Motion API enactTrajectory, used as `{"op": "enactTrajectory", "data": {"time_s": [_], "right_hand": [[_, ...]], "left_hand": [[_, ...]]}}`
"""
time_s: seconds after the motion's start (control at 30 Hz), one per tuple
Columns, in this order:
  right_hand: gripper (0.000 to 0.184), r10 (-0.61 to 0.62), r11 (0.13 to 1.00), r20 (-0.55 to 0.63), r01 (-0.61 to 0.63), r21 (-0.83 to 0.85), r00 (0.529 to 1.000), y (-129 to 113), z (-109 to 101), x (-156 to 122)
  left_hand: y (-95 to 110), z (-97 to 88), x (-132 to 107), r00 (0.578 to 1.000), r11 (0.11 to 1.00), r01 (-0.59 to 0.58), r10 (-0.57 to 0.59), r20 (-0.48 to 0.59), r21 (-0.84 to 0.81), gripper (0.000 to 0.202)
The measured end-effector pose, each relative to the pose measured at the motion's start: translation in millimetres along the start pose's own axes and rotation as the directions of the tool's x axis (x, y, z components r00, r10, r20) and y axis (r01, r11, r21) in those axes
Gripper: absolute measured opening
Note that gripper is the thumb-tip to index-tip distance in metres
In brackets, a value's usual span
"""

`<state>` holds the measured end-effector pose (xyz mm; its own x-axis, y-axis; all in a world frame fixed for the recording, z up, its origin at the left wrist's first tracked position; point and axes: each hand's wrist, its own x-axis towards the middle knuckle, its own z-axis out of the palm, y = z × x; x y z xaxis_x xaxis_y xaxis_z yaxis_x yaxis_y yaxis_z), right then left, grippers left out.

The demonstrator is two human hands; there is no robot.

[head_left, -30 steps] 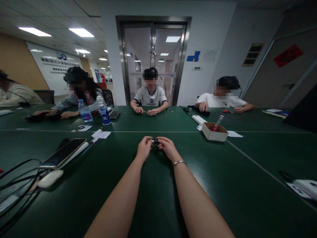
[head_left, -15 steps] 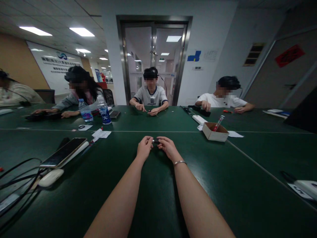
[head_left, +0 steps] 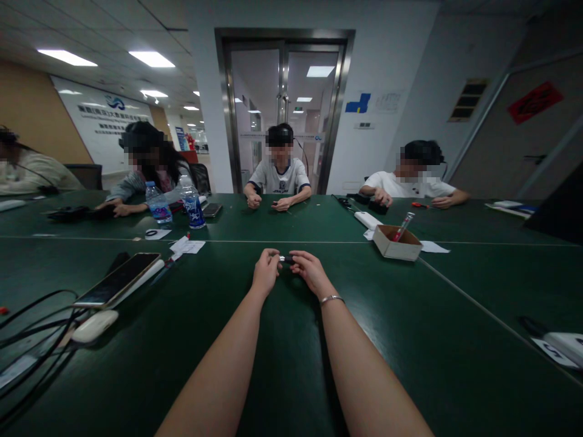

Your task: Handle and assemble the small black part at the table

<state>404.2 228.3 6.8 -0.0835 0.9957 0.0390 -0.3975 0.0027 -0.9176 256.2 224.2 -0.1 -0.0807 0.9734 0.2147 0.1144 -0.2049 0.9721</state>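
A small dark stick lies crosswise between the person's two hands, its long axis running left to right, roughly parallel to the far edge of the table. Its bright end points toward the left hand, its dark end toward the right hand. The fingers of each hand are pinched on the end nearest them. Whether the stick touches the table, or is one piece or two joined, cannot be told.

There is one such stick in the hands: short, slim and mostly black, with a silvery section at the left; finer detail is too small to read. One metal bracelet circles the right wrist.

Toward the table's far edge, left of the hands, stand two bottles with blue labels, upright and side by side. Two phones lie on the table: a large phone toward the left edge, above a white oval case and several black cables, and a dark phone just beside the bottles. Right of the hands sits one open box with one tube leaning in it. Four people sit along the far edge.
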Motion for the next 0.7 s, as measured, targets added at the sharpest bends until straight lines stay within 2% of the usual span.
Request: {"op": "enactTrajectory", "data": {"time_s": [0.33, 0.53, 0.7], "right_hand": [[0.020, -0.008, 1.000, 0.001, 0.008, -0.018, 1.000, 1.5, 0.3, 0.8], [0.018, -0.002, 0.998, 0.030, 0.004, -0.062, 1.000, 4.4, -0.7, 3.8], [0.037, -0.018, 0.990, 0.129, 0.036, -0.138, 0.992, 8.2, -0.9, 4.2]], "left_hand": [[10.5, -2.2, -4.9, 1.000, 1.000, 0.005, -0.005, 0.007, 0.024, 0.016], [8.2, -0.7, -2.3, 0.999, 0.998, -0.016, 0.014, -0.042, -0.053, 0.017], [6.7, -2.3, -0.1, 0.997, 0.992, -0.032, 0.023, -0.070, -0.120, 0.024]]}}
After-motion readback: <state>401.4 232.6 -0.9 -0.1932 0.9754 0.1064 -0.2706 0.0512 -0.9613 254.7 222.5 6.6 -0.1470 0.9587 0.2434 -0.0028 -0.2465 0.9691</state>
